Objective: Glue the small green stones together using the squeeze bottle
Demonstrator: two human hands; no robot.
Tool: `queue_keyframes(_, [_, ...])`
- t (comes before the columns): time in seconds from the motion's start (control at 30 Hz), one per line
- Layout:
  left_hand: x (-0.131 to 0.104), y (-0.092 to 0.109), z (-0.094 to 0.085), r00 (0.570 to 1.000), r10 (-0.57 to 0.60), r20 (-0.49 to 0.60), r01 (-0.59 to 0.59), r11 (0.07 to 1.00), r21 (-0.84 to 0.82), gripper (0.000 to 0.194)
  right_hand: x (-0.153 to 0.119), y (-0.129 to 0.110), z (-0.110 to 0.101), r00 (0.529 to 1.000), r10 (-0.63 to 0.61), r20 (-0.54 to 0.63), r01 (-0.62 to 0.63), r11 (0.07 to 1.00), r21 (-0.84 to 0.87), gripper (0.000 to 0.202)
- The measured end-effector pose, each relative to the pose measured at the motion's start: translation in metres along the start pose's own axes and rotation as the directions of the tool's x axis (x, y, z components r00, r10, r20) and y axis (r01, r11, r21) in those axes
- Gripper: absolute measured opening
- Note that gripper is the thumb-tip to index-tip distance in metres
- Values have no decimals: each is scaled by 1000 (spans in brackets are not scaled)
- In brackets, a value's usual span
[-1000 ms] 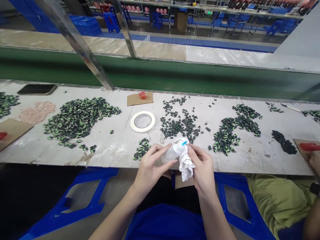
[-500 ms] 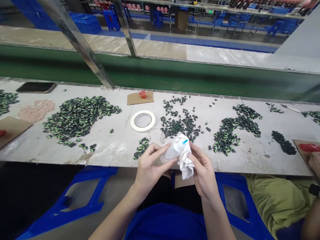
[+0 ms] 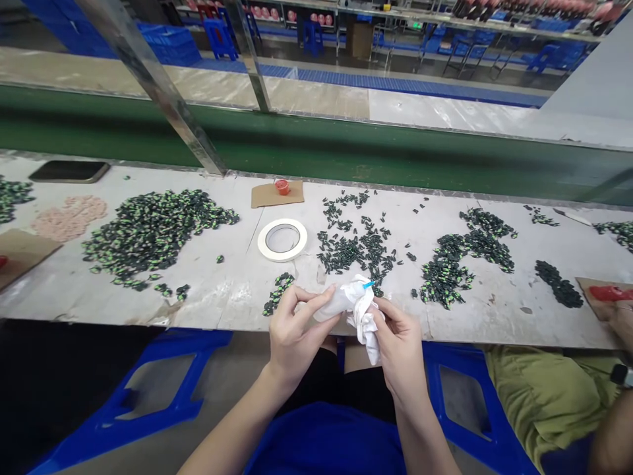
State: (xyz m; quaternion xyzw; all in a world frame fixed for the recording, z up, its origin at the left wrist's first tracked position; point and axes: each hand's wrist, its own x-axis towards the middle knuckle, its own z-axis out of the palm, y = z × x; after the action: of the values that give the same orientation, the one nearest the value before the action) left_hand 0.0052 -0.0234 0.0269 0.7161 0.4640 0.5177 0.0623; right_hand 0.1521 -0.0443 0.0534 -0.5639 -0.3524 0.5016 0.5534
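Between thumb and fingers, my left hand (image 3: 298, 330) grips a small translucent white bottle (image 3: 332, 304) with a thin blue nozzle tip (image 3: 368, 285), lying tilted with the tip toward the right. My right hand (image 3: 399, 336) pinches a crumpled white cloth (image 3: 364, 323), which wraps the bottle's neck below the tip. Just beyond the hands lies a loose spread of small dark parts (image 3: 353, 247). A little cluster of black-and-green parts (image 3: 278, 293) is beside my left fingers. Behind it lies a roll of white tape (image 3: 264, 247).
A red cap (image 3: 282, 187) sits on a cardboard piece (image 3: 262, 195). Heaps of black-and-green parts lie left (image 3: 153, 231) and right (image 3: 445, 270). A phone (image 3: 69, 171) is at far left. A co-worker's hand (image 3: 624, 323) holds something red at right. A green ledge (image 3: 346, 145) bounds the table's back.
The bottle and blue tip have dipped slightly, and the cloth has shifted around the neck and hangs a little lower. Both hands keep their hold.
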Motion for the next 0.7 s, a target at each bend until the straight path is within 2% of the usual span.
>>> queue_keyframes(0.17, [-5, -3, 8, 996, 29, -84, -18, 992, 122, 25, -5, -2, 1, 1000, 12, 5, -12, 999, 44, 17])
queue_keyframes(0.3, [-6, -7, 17, 989, 9, -146, 5, 995, 97, 21, -6, -5, 1, 996, 81, 29, -84, 989, 125, 23])
queue_keyframes(0.4, [-4, -7, 23, 982, -89, -169, 84, 996, -37, 25, -6, -8, -2, 990, 136, 32, -140, 969, 205, 27])
queue_keyframes(0.47, [0, -7, 26, 960, -230, -157, 202, 963, -176, 31, -6, -9, -8, 988, 156, 19, -156, 957, 245, 29])
queue_keyframes(0.53, [4, -5, 28, 906, -412, -94, 361, 871, -333, 34, -5, -9, -18, 986, 164, -6, -157, 949, 274, 30])
queue_keyframes(0.6, [8, -3, 27, 817, -577, 20, 514, 711, -480, 35, -2, -8, -31, 986, 150, -68, -124, 947, 297, 31])
queue_keyframes(0.7, [14, 0, 24, 683, -706, 188, 637, 449, -627, 43, 5, -10, -51, 974, 74, -214, -8, 955, 296, 28])
